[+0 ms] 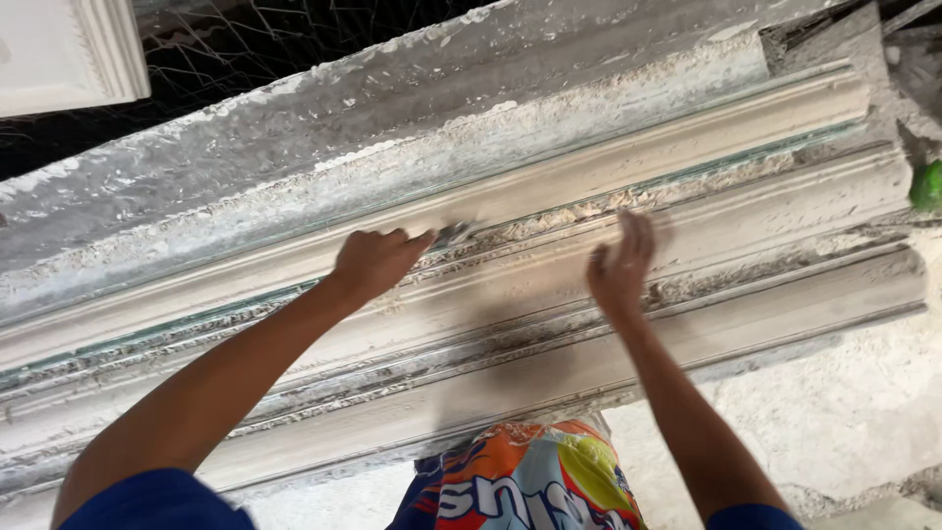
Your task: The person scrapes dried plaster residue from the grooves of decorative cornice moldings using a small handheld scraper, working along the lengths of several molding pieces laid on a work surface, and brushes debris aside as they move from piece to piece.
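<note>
White plaster moulding [549, 285], orange-blue-yellow printed shorts [530, 486], blue sleeves [157, 501].

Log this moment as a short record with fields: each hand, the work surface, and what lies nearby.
left hand: closed on a small scraper, blade against the moulding
right hand: open, fingers spread, resting on the moulding, blurred
work surface: long white plaster moulding, ridged, crusted with crumbly plaster
nearby: colourful printed bag below the arms; green object at right edge; white framed panel top left
</note>
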